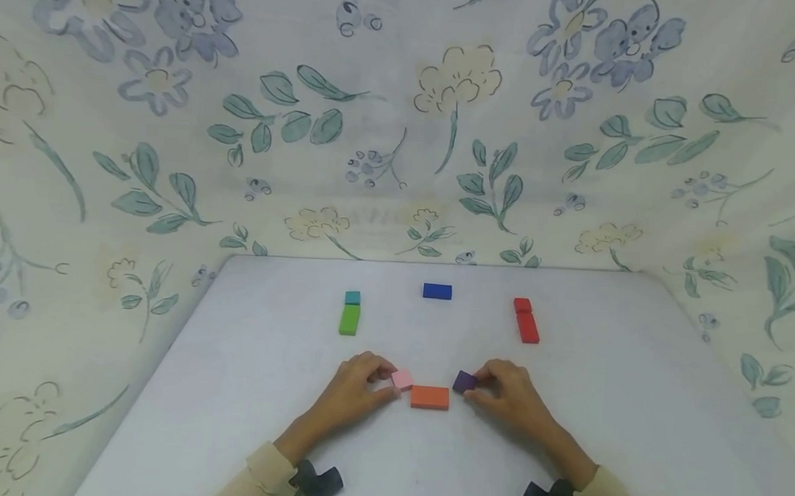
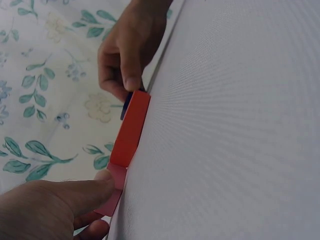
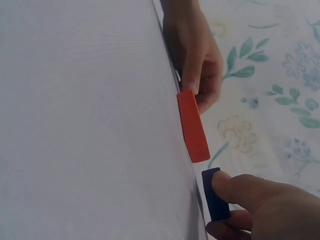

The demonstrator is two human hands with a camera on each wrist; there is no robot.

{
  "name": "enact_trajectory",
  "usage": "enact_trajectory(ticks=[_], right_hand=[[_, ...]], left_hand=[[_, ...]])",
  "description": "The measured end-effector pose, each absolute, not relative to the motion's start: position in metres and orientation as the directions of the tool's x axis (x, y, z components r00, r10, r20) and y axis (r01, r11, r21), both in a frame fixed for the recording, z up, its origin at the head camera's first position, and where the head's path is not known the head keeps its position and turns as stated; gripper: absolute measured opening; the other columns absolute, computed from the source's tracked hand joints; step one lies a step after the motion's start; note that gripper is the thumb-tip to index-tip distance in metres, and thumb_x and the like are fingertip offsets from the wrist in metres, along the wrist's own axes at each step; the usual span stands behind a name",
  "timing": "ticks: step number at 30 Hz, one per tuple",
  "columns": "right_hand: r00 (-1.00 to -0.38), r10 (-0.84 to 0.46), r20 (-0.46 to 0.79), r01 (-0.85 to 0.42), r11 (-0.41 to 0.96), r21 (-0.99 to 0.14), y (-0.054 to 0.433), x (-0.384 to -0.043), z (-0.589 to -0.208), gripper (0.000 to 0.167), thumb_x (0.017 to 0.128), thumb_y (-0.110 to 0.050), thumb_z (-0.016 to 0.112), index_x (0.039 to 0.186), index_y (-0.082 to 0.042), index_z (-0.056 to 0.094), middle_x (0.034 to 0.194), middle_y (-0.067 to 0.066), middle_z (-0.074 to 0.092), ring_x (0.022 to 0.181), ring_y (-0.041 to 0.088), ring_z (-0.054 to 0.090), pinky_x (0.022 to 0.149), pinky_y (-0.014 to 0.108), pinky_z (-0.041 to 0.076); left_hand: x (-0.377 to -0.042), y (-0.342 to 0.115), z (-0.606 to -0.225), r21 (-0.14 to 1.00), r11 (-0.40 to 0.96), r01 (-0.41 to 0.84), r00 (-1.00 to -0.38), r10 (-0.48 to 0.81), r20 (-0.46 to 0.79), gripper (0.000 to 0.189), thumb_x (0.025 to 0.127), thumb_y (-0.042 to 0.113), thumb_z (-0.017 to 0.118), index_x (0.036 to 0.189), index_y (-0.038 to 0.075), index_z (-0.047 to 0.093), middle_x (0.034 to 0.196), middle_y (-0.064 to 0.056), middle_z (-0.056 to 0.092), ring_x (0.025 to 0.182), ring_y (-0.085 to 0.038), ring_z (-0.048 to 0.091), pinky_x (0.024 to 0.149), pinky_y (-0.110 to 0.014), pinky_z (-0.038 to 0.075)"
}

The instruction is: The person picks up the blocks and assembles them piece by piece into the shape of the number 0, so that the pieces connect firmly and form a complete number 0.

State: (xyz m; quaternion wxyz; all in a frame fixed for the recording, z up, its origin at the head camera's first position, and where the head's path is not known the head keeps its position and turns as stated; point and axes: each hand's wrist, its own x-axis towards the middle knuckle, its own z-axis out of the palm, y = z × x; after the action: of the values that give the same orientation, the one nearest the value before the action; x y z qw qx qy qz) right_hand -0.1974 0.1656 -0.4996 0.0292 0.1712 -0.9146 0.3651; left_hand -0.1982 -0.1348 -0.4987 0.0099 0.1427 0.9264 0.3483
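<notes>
My left hand [image 1: 358,387] pinches a small pink block [image 1: 401,380] between thumb and fingers. The pink block sits right at the left end of an orange rectangular block [image 1: 429,397] lying flat on the white table. On the other side my right hand [image 1: 511,393] pinches a dark purple block [image 1: 465,382], turned at an angle. A narrow gap separates the purple block from the orange block's right end; the right wrist view shows this gap too. In the left wrist view, the pink block [image 2: 114,187] meets the orange block [image 2: 131,130] end to end.
Farther back on the white table [image 1: 265,390] lie a teal block [image 1: 352,298] against a green block [image 1: 350,321], a blue block [image 1: 438,291], and two red blocks [image 1: 528,328] end to end. Floral cloth [image 1: 403,130] rises behind the table's back edge.
</notes>
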Motion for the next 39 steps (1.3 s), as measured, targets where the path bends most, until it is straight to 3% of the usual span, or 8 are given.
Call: enact_trajectory(ticks=[20,39], right_hand=[[-0.951,-0.264,0.159,-0.304,0.717,-0.627,0.1581,-0.1941,-0.5001,0.026,0.08,-0.023,0.084,0.099,-0.018,0.067,0.092,-0.01,0.064,0.095,0.01,0.056,0.092,0.042,0.042],[-0.933,-0.297,0.201,-0.358,0.741,-0.569,0.1579,-0.1932,-0.5026,0.028,0.079,-0.027,0.085,0.099,-0.018,0.067,0.092,-0.01,0.063,0.094,0.01,0.057,0.093,0.042,0.042]], left_hand=[[-0.1967,-0.135,-0.4978,0.647,0.722,0.244,-0.961,0.269,0.062,0.029,0.087,0.034,0.076,0.112,0.023,0.067,0.1,0.011,0.061,0.096,-0.008,0.054,0.085,-0.034,0.048],[-0.1957,-0.1349,-0.4969,0.64,0.724,0.258,-0.959,0.272,0.079,0.029,0.087,0.033,0.076,0.112,0.022,0.067,0.1,0.011,0.061,0.095,-0.007,0.054,0.087,-0.035,0.048]])
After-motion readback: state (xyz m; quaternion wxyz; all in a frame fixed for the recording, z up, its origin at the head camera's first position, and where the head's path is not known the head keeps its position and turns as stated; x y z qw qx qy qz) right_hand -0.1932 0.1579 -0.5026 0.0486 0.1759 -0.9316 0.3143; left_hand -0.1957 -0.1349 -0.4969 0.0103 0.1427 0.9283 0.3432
